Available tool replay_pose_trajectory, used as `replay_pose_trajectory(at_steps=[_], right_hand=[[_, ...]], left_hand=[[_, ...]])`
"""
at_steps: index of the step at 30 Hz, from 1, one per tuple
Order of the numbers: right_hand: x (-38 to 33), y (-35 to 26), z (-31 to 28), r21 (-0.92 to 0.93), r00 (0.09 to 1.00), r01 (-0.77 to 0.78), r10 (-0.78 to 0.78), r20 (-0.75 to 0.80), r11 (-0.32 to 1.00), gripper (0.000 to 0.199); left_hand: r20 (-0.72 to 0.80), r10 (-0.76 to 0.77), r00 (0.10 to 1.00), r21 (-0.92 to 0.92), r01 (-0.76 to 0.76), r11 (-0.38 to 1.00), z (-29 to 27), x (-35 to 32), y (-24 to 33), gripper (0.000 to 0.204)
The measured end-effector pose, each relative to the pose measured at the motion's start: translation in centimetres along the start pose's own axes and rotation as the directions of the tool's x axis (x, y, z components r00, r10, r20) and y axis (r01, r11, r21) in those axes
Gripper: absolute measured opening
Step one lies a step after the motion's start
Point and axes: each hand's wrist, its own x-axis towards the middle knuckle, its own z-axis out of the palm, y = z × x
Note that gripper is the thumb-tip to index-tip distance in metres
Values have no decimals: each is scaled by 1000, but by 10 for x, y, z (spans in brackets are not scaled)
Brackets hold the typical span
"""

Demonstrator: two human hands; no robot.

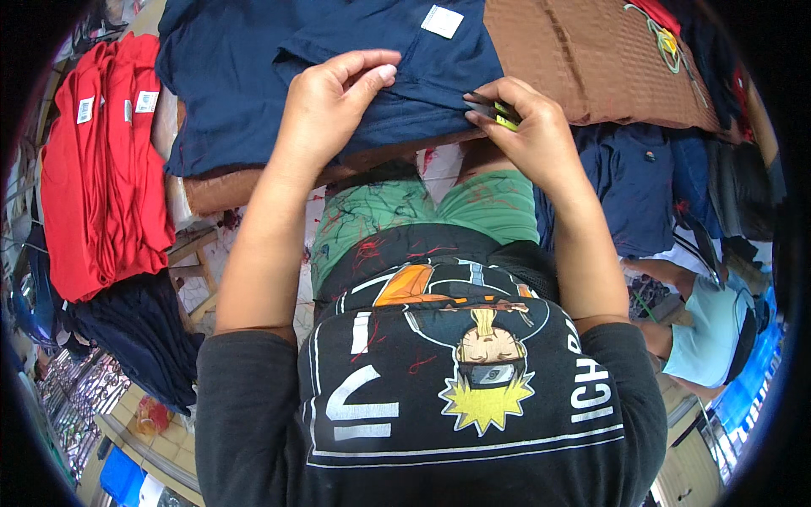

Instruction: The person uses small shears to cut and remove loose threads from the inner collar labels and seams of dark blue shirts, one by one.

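A navy blue garment (241,93) with a white tag (442,22) is spread out in front of me. Above its near part, my left hand (325,106) has thumb and forefinger drawn together in a pinch. What sits between those fingertips, if anything, is too small to make out. My right hand (536,127) is closed around small thread snips (498,113), dark with yellow-green parts. The snips point left, with their tips at the garment's near edge.
Brown striped cloth (583,63) lies under the garment. Folded red garments (101,186) with tags hang at the left, above dark cloth (139,338). More navy clothes (629,190) are on the right. Another person (710,325) in light blue is at the lower right. Thread scraps cover my green shorts (372,211).
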Motion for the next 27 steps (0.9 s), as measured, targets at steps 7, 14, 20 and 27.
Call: replay_pose_trajectory(at_steps=[7, 14, 20, 27], right_hand=[[16, -13, -17, 168, 998, 5, 5, -56, 986, 31], [27, -18, 20, 396, 996, -84, 94, -4, 914, 20], [26, -15, 25, 309, 996, -94, 89, 31, 946, 16], [27, -15, 21, 299, 991, -130, 113, 75, 945, 16]], left_hand=[[110, 288, 951, 354, -308, 883, 3, 0, 22, 41], [165, 455, 875, 488, -473, 733, 6, 16, 7, 24], [270, 441, 856, 437, -517, 736, -2, 28, 6, 17], [268, 23, 963, 342, -117, 933, -8, 33, 24, 16]])
